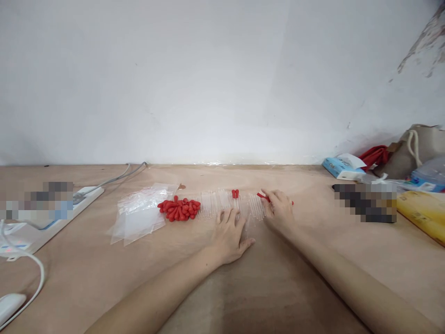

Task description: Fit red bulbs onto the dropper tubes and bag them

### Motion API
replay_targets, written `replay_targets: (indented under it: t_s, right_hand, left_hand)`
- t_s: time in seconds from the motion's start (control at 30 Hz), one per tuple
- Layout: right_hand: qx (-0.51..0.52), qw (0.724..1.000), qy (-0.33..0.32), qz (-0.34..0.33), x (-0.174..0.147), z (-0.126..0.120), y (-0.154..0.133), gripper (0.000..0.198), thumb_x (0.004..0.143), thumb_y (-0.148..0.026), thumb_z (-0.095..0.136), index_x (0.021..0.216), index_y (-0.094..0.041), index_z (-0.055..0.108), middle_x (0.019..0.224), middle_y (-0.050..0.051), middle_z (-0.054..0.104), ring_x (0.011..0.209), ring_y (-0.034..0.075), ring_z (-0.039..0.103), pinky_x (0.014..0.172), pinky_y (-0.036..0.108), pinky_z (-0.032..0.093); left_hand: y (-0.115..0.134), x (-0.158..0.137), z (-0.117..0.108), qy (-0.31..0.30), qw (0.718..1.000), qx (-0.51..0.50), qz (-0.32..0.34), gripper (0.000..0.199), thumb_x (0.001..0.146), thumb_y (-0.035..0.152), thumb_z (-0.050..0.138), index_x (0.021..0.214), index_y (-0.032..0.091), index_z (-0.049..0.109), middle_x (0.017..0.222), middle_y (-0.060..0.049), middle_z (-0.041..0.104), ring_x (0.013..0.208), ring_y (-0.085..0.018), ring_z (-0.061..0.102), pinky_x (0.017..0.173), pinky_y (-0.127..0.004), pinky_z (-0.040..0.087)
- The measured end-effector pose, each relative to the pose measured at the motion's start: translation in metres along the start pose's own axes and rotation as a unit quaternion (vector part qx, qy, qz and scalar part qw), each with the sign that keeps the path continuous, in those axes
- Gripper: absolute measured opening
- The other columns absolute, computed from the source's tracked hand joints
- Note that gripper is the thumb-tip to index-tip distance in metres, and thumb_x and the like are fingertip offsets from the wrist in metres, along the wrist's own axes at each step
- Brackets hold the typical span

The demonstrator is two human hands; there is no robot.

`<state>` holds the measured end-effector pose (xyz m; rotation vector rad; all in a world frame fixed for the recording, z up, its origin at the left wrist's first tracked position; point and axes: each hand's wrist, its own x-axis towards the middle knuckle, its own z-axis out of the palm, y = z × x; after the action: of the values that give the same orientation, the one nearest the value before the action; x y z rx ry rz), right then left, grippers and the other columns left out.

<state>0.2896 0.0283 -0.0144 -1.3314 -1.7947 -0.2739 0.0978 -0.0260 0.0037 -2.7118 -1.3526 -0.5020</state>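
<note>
Head view, left grip [229,237] spread at clear tubes [214,202], right grip [281,211] curled at red bulb [260,195], hold unclear

From where I sit, this looks like a plain home room or small workshop, I can't tell which: brown tabletop [76,264] against a marked white wall [208,83], power strip [59,223], tissue pack [339,168], drawstring bag [398,160].

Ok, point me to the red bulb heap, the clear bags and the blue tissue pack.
Red bulb heap [179,209]: head view, middle of the pile.
Clear bags [143,224]: head view, plastic of the nearest bag.
Blue tissue pack [334,166]: head view, blue upper side.
</note>
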Motion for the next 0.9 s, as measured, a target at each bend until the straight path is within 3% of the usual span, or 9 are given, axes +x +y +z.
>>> replay_targets:
  t_s: [0.13, 0.27, 0.43, 0.73, 0.9]
  right_hand:
    - [0.036, 0.998, -0.011, -0.054, -0.021, -0.002, -0.008, 0.024, 0.085, -0.020, 0.041, 0.100, -0.019, 0.059, 0.083, 0.006, 0.056, 0.079, 0.018, 0.052, 0.073, 0.033, 0.034]
    - [0.063, 0.995, -0.033, -0.067, -0.030, -0.004, -0.009, 0.020, 0.084, -0.020, 0.043, 0.095, -0.019, 0.060, 0.085, 0.006, 0.053, 0.081, 0.018, 0.051, 0.072, 0.033, 0.036]
    - [0.091, 0.992, -0.049, -0.069, -0.031, -0.007, -0.009, 0.020, 0.084, -0.018, 0.043, 0.095, -0.020, 0.059, 0.088, 0.006, 0.052, 0.083, 0.018, 0.051, 0.073, 0.033, 0.039]
    - [0.116, 0.983, -0.109, -0.092, -0.034, -0.015, -0.023, 0.019, 0.079, -0.014, 0.048, 0.092, -0.022, 0.059, 0.086, 0.004, 0.057, 0.080, 0.016, 0.053, 0.075, 0.032, 0.037]
    - [0.123, 0.974, -0.139, -0.133, -0.036, -0.014, -0.037, 0.019, 0.081, -0.014, 0.046, 0.092, -0.022, 0.059, 0.085, 0.004, 0.060, 0.077, 0.014, 0.055, 0.075, 0.032, 0.036]
  left_hand:
    - [0.007, -0.007, -0.001, 0.003, 0.999, 0.005, -0.051, 0.025, 0.080, 0.039, 0.049, 0.084, 0.016, 0.054, 0.092, -0.010, 0.051, 0.090, -0.026, 0.046, 0.075, -0.041, 0.035]
    - [0.012, -0.005, -0.001, -0.003, 0.997, 0.025, -0.074, 0.015, 0.081, 0.026, 0.045, 0.079, 0.015, 0.055, 0.087, -0.009, 0.052, 0.086, -0.025, 0.046, 0.074, -0.040, 0.034]
    - [0.011, -0.006, -0.005, -0.016, 0.993, 0.032, -0.109, 0.018, 0.084, 0.023, 0.041, 0.076, 0.014, 0.055, 0.086, -0.010, 0.053, 0.084, -0.025, 0.046, 0.073, -0.039, 0.033]
    - [-0.061, -0.050, -0.021, 0.007, 0.998, 0.061, -0.022, 0.016, 0.088, 0.026, 0.043, 0.078, 0.016, 0.053, 0.081, -0.005, 0.053, 0.079, -0.021, 0.042, 0.068, -0.034, 0.029]
    - [-0.063, -0.048, -0.024, -0.005, 0.999, -0.020, -0.027, 0.011, 0.085, 0.028, 0.046, 0.087, 0.018, 0.051, 0.089, -0.004, 0.051, 0.084, -0.020, 0.042, 0.071, -0.033, 0.031]
